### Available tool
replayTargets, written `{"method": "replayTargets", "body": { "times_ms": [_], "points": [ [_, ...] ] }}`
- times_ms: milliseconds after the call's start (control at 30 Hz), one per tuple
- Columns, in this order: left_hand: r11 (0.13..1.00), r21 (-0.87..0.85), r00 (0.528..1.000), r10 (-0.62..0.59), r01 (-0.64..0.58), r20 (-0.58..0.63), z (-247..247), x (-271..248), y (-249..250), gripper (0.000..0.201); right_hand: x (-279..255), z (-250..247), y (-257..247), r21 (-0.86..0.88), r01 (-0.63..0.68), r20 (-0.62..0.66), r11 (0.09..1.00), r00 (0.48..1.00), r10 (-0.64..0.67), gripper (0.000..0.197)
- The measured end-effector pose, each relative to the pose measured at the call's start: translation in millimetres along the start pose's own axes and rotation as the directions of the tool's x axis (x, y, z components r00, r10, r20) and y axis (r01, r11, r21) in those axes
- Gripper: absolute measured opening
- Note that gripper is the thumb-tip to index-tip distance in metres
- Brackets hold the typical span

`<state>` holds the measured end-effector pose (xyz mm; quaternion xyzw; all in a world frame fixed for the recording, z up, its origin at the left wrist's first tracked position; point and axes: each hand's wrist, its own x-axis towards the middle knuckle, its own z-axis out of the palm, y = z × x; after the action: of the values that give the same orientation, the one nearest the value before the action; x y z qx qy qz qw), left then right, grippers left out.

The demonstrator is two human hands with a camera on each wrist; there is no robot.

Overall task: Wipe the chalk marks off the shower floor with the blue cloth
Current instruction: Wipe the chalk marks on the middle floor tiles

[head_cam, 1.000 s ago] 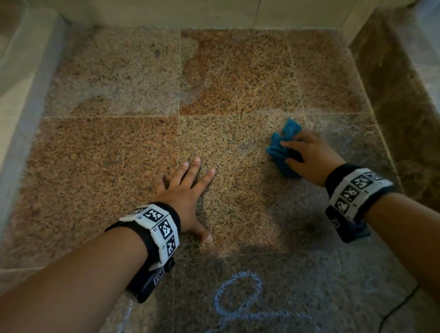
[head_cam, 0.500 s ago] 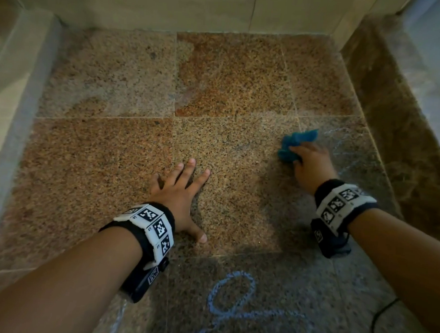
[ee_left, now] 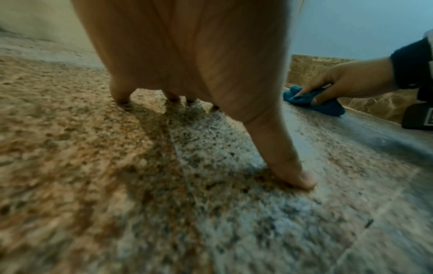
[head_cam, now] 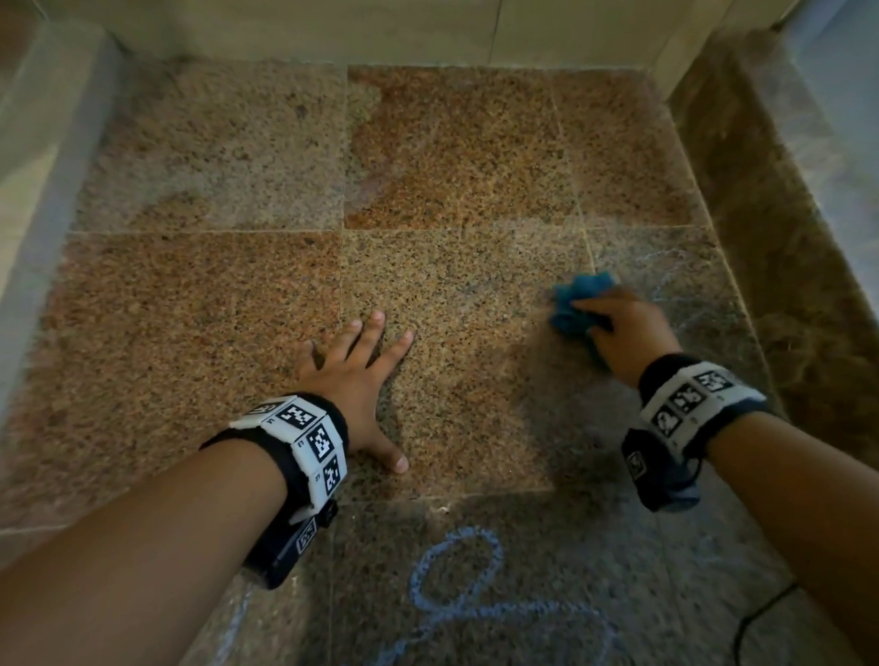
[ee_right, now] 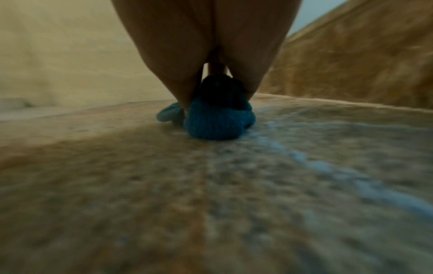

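Blue cloth (head_cam: 578, 305) — bunched under gripping right hand (head_cam: 628, 334) | left hand (head_cam: 352, 379) flat, fingers spread — well apart

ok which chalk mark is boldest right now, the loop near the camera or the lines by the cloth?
The looping scribble nearest the camera: thick, bright blue-white, untouched. The lines just past the blue cloth under the right hand are thin and smeared.

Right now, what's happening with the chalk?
Left hand flat on floor. Right hand grips blue cloth, wiping. Chalk loop unwiped. Nothing blocking.
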<state>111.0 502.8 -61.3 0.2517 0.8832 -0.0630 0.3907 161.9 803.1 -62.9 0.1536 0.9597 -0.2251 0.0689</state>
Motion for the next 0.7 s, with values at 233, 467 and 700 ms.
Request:
{"method": "replayTargets", "body": {
  "times_ms": [233,467,700],
  "points": [
    [1.000,0.009,1.000,0.004,-0.004,0.010,1,-2,-2,0.141,-51,38,-16,-0.105,0.098,-0.058,0.990,0.993,-0.105,0.037],
    [0.999,0.041,1.000,-0.009,0.009,-0.007,-2,-6,5,0.142,-97,61,-53,-0.063,0.447,0.189,0.892,0.883,-0.429,0.043],
    [0.998,0.040,0.998,0.053,-0.054,0.025,10,-9,15,0.140,-30,15,23,-0.112,-0.091,-0.103,0.990,0.992,0.079,0.038]
  ]
}}
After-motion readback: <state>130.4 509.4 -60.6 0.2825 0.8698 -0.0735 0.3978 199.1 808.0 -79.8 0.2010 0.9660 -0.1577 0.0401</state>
